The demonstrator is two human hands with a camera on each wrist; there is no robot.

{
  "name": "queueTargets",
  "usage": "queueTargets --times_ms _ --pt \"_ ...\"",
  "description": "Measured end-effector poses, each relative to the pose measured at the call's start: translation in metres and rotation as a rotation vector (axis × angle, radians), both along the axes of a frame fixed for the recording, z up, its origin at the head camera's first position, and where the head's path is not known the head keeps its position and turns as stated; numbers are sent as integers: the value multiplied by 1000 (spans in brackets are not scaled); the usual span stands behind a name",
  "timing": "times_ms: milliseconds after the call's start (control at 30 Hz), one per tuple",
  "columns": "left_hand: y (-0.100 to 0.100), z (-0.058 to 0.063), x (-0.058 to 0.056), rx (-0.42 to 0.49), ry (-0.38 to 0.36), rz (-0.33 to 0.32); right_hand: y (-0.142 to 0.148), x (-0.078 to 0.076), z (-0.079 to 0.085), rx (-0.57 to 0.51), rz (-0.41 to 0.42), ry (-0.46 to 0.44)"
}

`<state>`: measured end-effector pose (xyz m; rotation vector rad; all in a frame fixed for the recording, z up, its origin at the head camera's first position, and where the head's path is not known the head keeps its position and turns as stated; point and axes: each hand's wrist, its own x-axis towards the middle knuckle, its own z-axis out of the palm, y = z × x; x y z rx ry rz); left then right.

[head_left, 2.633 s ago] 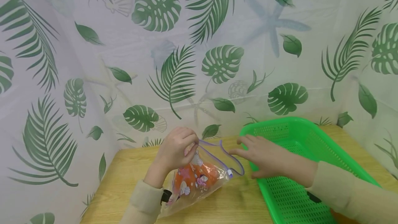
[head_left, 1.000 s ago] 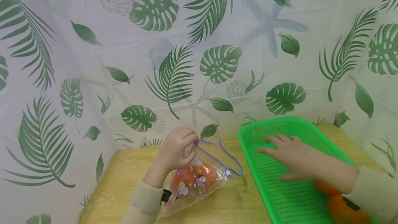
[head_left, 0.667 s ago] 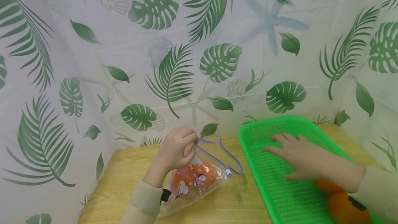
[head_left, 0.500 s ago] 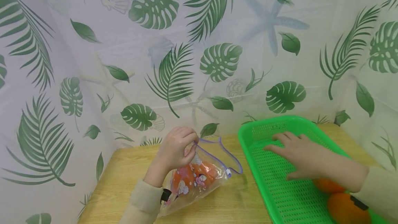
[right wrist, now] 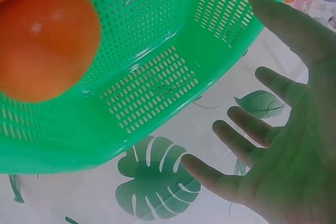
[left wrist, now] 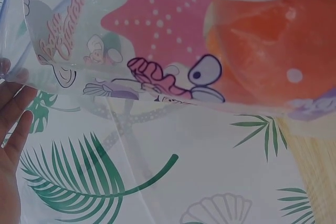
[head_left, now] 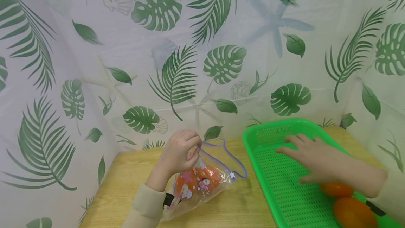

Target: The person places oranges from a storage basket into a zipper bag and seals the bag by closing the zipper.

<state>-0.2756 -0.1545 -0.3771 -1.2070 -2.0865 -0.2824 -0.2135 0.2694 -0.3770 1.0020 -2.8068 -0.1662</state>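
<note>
My left hand (head_left: pixel 181 150) pinches the top edge of a clear zip bag (head_left: pixel 205 189), printed with shells and starfish and edged with a purple zip. The bag's mouth gapes to the right, and orange contents show through its side. In the left wrist view, fingertips (left wrist: pixel 21 95) touch the bag's edge. My right hand (head_left: pixel 313 159) hovers over a green plastic basket (head_left: pixel 278 182), fingers spread and holding nothing. Two smooth round orange fruits (head_left: pixel 351 214) lie in the basket, below the right wrist and forearm; their kind is unclear. One fruit (right wrist: pixel 50 40) shows large in the right wrist view.
Both bag and basket stand on a wooden table (head_left: pixel 126 182), with the basket at the right. A white curtain (head_left: pixel 177 80) with green leaf prints hangs behind and along the sides. The basket's raised rim (head_left: pixel 251 156) lies between bag and fruits.
My right hand has moved right, from beside the bag's mouth to over the basket, uncovering the orange fruits. The left hand and the bag have stayed in place.
</note>
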Motion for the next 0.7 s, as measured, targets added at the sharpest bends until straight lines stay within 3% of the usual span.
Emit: queueTargets --times_ms 700 --pt "4 0 1 0 -7 4 26 10 -1 -45 -35 -38"
